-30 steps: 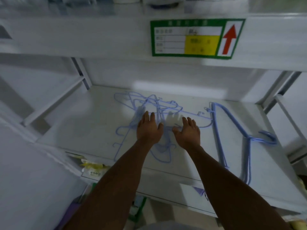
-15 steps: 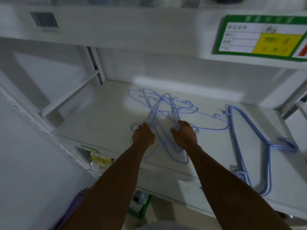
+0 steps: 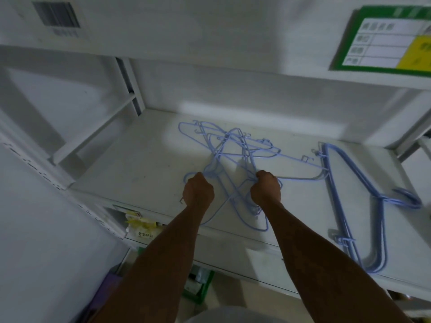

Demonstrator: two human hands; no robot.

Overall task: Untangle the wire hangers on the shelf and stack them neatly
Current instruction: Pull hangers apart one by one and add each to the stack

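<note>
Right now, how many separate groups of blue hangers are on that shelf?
2. A tangled pile at the shelf's middle, gripped by the left hand and right hand; a neat stack to the right. Individual hangers overlap too much to count.

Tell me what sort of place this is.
Probably a stockroom or warehouse storage area. The white metal shelf carries a barcode sticker and a green-bordered inventory label on the beam above, and packaged goods sit on the level below.

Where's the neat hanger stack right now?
Head view: the neat hanger stack lies flat on the shelf's right side, right of the tangled hangers and the right hand.
</note>
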